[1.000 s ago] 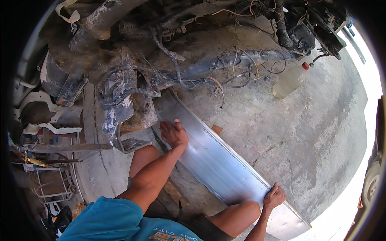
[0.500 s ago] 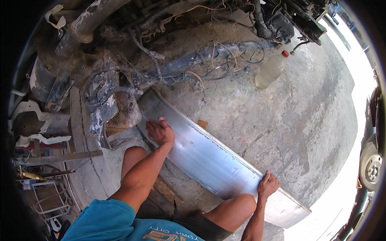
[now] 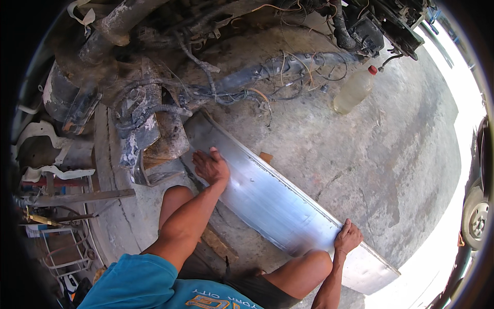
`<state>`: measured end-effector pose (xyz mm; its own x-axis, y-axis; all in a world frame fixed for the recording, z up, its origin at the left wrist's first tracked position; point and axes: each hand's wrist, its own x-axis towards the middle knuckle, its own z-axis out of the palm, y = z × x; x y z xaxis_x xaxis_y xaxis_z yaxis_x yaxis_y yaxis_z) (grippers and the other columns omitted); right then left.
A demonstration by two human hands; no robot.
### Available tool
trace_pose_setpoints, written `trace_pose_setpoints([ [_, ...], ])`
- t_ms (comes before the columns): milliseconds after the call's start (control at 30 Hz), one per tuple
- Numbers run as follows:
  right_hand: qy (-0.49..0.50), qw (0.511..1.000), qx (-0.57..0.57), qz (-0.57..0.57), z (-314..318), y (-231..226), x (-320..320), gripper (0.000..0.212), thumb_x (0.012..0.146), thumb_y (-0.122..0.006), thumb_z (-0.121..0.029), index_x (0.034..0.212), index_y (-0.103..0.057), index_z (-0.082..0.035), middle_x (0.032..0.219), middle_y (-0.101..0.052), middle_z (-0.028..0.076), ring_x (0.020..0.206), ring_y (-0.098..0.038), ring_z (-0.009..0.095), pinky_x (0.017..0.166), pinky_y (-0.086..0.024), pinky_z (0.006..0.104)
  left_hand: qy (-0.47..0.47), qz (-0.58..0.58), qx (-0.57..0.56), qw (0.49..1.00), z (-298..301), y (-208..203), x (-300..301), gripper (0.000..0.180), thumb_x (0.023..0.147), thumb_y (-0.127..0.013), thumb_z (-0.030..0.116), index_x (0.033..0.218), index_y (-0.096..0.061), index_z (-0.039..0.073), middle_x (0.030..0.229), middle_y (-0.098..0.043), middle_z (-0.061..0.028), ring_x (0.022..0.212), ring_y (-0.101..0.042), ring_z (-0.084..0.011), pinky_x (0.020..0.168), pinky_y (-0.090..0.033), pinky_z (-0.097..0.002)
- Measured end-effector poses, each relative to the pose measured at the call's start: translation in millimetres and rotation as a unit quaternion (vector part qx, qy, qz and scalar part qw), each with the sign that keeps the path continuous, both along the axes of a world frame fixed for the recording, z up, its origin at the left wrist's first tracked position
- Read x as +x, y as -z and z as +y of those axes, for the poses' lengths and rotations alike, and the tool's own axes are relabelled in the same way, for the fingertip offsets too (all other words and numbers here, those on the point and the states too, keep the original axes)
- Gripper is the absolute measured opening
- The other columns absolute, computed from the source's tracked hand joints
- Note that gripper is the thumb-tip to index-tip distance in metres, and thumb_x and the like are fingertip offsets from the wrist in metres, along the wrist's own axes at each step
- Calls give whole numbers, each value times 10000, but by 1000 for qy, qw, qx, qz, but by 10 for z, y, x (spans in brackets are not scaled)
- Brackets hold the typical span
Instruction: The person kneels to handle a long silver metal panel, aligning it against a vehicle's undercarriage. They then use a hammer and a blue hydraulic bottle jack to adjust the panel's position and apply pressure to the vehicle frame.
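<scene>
A long silver sheet-metal panel [image 3: 267, 190] lies slantwise across the middle, from the rusty bracket at upper left to the lower right. My left hand [image 3: 212, 167] rests flat on its upper-left part, fingers stretched out and thumb apart. Toward the lower-right end, my right hand [image 3: 349, 238] grips the panel's far long edge, with fingers bent over the rim; the part of the grip under the edge is hidden. My right knee [image 3: 315, 261] is close against the near edge of the panel.
Wiring and a dark frame rail [image 3: 247, 77] stretch across the concrete floor [image 3: 401, 134] beyond the panel. A red-capped plastic bottle [image 3: 355, 91] stands there. A rusty bracket [image 3: 167, 134] is at left, a wood strip [image 3: 218, 242] near my legs, a wheel [image 3: 476, 219] far right.
The whole view has shifted slightly, so things appear a little farther right. Both hands keep about the same places on the panel.
</scene>
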<state>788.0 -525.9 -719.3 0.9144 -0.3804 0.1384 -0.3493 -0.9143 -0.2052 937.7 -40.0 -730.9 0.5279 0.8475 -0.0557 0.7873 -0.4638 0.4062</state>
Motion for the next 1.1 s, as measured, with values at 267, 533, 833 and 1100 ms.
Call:
trace_pose_setpoints([
  [267,6,1000,-1,8,13,-8,-4,554,1083,-473,-427,728,-677,-56,778,-672,127,797,-601,349,876,-411,466,1,-2,-5,1000,19,32,-8,881,1061,-247,616,1627,-218,-59,1707,-187,-270,1602,-142,-384,1265,-133,-524],
  [533,3,1000,-5,13,1,-6,-2,573,1087,-453,-441,737,-682,-49,789,-678,139,795,-603,364,867,-410,475,1,-4,-17,1000,-1,-16,-6,888,1059,-258,620,1630,-205,-57,1713,-170,-265,1606,-127,-377,1270,-110,-524],
  [833,6,1000,5,5,10,-14,-3,568,1086,-456,-438,735,-681,-51,778,-683,138,785,-607,366,866,-410,469,2,-2,-13,1000,-12,19,-11,881,1066,-243,623,1633,-205,-50,1717,-168,-255,1607,-126,-369,1272,-105,-522],
  [1100,14,1000,7,-10,7,30,-29,555,1076,-495,-436,712,-679,-60,789,-699,121,785,-618,352,862,-413,467,10,-3,6,1000,14,51,-39,868,1071,-238,613,1625,-229,-55,1700,-196,-280,1589,-180,-396,1258,-142,-535],
])
